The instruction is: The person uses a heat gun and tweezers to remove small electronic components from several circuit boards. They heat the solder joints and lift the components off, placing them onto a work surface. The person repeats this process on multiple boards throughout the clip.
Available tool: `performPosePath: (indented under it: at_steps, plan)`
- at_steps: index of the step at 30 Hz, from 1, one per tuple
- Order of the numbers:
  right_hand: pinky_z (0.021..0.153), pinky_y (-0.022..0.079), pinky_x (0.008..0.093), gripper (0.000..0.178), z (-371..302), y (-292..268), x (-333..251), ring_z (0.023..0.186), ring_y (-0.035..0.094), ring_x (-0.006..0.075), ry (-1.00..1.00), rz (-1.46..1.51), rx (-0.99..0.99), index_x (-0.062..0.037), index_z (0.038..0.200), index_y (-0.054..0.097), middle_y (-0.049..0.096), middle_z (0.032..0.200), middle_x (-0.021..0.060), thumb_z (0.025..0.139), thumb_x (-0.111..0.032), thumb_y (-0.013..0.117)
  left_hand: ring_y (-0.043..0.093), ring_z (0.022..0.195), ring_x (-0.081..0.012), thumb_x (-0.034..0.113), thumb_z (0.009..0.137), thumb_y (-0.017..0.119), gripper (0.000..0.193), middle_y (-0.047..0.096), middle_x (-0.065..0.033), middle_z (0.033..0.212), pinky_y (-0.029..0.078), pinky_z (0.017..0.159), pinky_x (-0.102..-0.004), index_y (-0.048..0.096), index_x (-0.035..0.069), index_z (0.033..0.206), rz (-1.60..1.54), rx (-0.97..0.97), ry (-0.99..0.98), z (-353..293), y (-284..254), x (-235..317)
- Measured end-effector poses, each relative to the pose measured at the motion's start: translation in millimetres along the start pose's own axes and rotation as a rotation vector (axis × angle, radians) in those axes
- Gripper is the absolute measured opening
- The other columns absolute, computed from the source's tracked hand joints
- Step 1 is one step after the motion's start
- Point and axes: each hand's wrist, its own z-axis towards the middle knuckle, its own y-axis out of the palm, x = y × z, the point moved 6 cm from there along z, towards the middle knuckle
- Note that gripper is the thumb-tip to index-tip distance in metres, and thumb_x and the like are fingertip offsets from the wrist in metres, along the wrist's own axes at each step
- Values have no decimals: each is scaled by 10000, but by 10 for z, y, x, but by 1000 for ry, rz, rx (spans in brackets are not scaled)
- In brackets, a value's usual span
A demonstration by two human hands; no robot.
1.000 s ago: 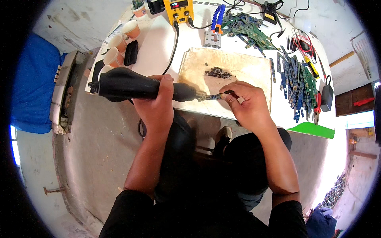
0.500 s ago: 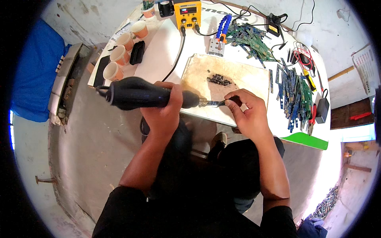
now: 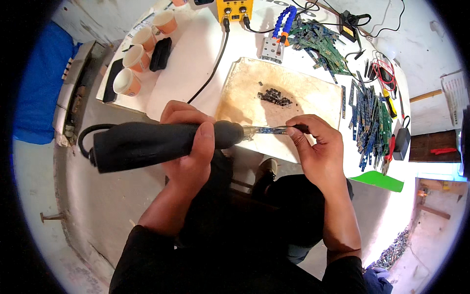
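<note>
My left hand (image 3: 188, 154) is wrapped round the thick black handle of a hot air gun (image 3: 147, 145), which lies nearly level and points right. Its metal nozzle (image 3: 248, 131) meets the left end of a narrow blue circuit board strip (image 3: 272, 130). At the strip's other end, my right hand (image 3: 320, 152) pinches dark tweezers (image 3: 299, 128), partly hidden by the fingers. Both hands are over the near edge of a stained, tan work board (image 3: 232, 90). Farther back on this board sits a small heap of black chips (image 3: 275, 97).
Green board strips (image 3: 320, 46) and blue ones (image 3: 369, 122) are piled at the right. Paper cups (image 3: 128, 82) line the left edge. Behind stand a yellow control station (image 3: 235, 10), its cable (image 3: 215, 68) crossing the table, and a metal block (image 3: 272, 50) with a blue flexible hose.
The whole view has shifted, with the table sitting higher in it. The gun's rear end has swung lower and nearer to me, and my right hand shows slightly farther right.
</note>
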Motion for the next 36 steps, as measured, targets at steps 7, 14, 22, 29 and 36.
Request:
performPosePath:
  at_steps: [7,14,22,29,36]
  plan:
    - [714,533,317,126,221,-15,-245,809,701,300,-77,-98,-103,8,1003,695,713,932,154,881,25,719,593,881,-181,129,868,687,150,614,-118,1008,493,836,-327,633,42,977,-127,-139,-46,25,18,-50]
    - [738,536,286,127,206,32,-31,806,707,209,-30,-49,-10,26,1014,710,737,946,150,887,35,712,611,923,-195,153,891,665,191,630,-140,1027,502,861,-328,619,26,1027,-217,-178,-119,13,12,-108]
    - [730,524,255,120,157,-17,24,781,665,137,5,66,59,34,1013,722,738,950,127,894,48,707,646,964,-225,89,910,650,173,665,-160,1048,522,923,-368,595,35,1065,-281,-81,-149,-15,35,-24]
    - [715,512,238,123,109,-43,26,778,643,104,14,123,71,31,1015,729,737,953,113,896,52,712,609,939,-214,111,991,596,127,594,-68,936,468,994,-481,523,94,1095,-426,-5,-61,49,130,72]
    - [712,506,241,104,72,-106,37,770,635,104,28,174,108,27,1006,727,736,934,100,904,40,706,495,778,-142,124,1003,584,116,474,3,814,429,901,-426,473,140,972,-615,-43,-131,53,235,144]
